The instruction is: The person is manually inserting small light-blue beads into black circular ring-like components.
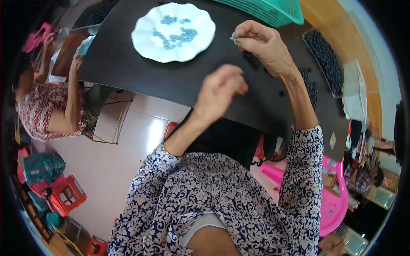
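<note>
My right hand [264, 46] is raised over the dark table [171, 83]. Its thumb and index finger pinch a tiny silvery piece [232, 38], too small to name. Lower and to the left, my left hand [220, 91] hovers near the table's front edge. Motion smears its fingers, and nothing can be made out in them. A white plate with a wavy rim [145, 48] stands on the table to the left of both hands. Many small grey metal pieces [181, 36] lie spread across it. Some dark small parts [252, 61] rest beneath my right hand.
A green plastic basket [273, 13] sits at the far edge. On the right are a tray of black parts [323, 59] and a loose pile of black parts [313, 87]. A co-worker [55, 102] sits at the left. A pink chair [333, 205] stands close on my right.
</note>
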A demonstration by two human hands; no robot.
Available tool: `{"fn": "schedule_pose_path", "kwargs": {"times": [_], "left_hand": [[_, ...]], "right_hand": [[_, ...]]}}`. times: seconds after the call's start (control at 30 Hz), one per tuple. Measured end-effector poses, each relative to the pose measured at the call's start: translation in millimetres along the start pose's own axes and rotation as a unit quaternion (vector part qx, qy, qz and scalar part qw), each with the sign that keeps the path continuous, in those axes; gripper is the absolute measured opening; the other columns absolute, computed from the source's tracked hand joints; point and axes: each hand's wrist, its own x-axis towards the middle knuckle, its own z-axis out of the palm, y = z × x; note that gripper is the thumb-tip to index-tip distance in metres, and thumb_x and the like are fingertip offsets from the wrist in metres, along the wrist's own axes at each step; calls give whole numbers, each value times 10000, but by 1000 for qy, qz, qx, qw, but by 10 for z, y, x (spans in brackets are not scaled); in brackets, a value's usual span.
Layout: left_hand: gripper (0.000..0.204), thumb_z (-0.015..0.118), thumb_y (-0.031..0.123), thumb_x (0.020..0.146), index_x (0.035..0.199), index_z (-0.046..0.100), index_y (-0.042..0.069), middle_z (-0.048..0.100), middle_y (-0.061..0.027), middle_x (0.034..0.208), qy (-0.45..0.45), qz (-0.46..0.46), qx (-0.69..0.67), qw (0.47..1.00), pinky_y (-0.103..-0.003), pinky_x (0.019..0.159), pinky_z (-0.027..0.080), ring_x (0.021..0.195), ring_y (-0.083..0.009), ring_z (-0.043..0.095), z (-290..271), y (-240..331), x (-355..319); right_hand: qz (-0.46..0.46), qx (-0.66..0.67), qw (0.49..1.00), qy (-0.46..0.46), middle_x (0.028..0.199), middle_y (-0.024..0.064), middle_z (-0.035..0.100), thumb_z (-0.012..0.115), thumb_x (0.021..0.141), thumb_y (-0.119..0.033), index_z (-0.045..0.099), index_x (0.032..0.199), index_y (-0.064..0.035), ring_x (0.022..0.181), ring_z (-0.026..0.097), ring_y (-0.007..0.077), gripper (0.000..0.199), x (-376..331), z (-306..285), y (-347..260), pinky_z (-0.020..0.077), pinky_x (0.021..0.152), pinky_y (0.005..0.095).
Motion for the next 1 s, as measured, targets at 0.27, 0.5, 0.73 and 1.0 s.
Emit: {"fn": "schedule_pose_path", "kwargs": {"times": [0.27, 0.5, 0.73, 1.0], "left_hand": [[216, 475, 114, 969, 1084, 559, -48, 620, -101, 898, -19, -30, -19, 999, -304, 828, 491, 855, -165, 595, 179, -174, 115], [192, 525, 105, 953, 1039, 598, -51, 642, -68, 872, -33, -15, 8, 999, -230, 770, 498, 796, -109, 597, 258, -205, 94], [198, 518, 109, 963, 1056, 594, -48, 642, -70, 879, -33, -10, 14, 999, -237, 774, 504, 797, -112, 598, 367, -292, 132], [232, 521, 120, 966, 1086, 577, -71, 641, -82, 877, -35, -4, -14, 999, -250, 785, 508, 799, -118, 598, 409, -291, 187]], "right_hand": [[15, 40, 999, 25, 843, -35, 568, 644, 833, -32, 634, 930, -33, 756, 491, 34, 98, -908, -204, 215, 407, 697, 191], [-48, 60, 997, 17, 849, 13, 635, 625, 840, -31, 644, 943, -1, 791, 597, 70, 109, -984, -190, 421, 486, 738, 207], [-41, 127, 991, -9, 905, -11, 597, 635, 845, 27, 622, 962, -6, 845, 546, 58, 122, -1031, -307, 557, 446, 775, 206], [-67, 62, 993, 77, 860, 52, 666, 625, 896, -51, 644, 997, 37, 764, 626, 86, 135, -1010, -314, 658, 506, 701, 207]]}}
